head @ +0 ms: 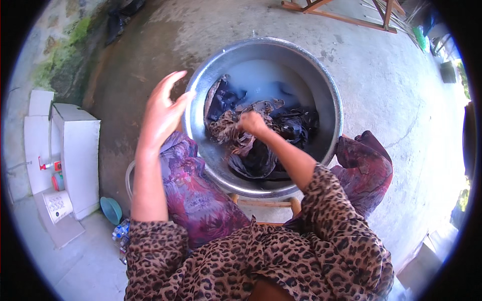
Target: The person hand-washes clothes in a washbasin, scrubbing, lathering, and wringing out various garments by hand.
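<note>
A large round metal basin [336, 109] stands between my knees, with cloudy water [260, 75] in its far part. My right hand [253, 123] is closed on a wet brown patterned cloth [241, 141] in the middle of the basin. Dark wet cloth [256, 161] lies around and under it, and some of it is below the water. My left hand [169, 98] is raised at the basin's left rim, its fingers apart and nothing in them. Whether its thumb touches the rim cannot be told.
A white tiled ledge [81, 161] with a white basket [58, 206] on it is at the left. Near it are a teal bowl [111, 211] and plastic bottles [121, 230]. A wooden frame [350, 20] stands beyond the basin. Wet concrete floor [128, 124] lies left of the basin.
</note>
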Motion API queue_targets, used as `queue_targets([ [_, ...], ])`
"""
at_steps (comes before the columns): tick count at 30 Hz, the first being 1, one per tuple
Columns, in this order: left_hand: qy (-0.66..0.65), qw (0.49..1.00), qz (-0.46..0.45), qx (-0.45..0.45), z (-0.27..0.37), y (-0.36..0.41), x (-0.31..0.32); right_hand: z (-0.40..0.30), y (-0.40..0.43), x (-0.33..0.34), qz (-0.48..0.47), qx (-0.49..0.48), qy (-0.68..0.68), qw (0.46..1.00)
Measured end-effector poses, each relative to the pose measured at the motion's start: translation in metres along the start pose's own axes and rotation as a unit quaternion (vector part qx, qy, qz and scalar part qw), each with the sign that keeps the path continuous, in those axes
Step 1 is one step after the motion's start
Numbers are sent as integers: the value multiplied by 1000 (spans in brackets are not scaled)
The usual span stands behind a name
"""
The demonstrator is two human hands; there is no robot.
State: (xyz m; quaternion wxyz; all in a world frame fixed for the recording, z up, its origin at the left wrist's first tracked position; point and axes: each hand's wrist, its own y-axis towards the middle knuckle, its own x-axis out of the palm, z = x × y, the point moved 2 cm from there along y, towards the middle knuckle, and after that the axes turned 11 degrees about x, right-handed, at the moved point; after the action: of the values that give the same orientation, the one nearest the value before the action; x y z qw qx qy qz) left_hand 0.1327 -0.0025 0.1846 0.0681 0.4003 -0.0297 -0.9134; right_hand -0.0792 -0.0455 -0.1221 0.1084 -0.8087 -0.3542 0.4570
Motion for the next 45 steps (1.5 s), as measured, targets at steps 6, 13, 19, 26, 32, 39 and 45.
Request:
queue_targets([
  [6,-49,996,-55,49,-2,16,75,-101,-82,-174,-112,-18,558,822],
  [13,-310,943,-103,63,9,15,114,-173,-165,-276,-164,-164,655,720],
  [19,-364,926,-26,93,15,18,110,-173,-213,-350,-55,-249,683,684],
  [26,-507,862,-11,28,24,17,113,-45,-180,-347,155,-93,591,786],
  [32,-588,799,-68,-107,13,17,142,25,-144,-310,164,54,667,725],
  [39,-688,697,-70,-188,22,14,141,5,-134,-305,156,-13,604,782],
  [45,-709,685,-94,-139,33,12,133,-7,-129,-261,74,22,48,996],
])
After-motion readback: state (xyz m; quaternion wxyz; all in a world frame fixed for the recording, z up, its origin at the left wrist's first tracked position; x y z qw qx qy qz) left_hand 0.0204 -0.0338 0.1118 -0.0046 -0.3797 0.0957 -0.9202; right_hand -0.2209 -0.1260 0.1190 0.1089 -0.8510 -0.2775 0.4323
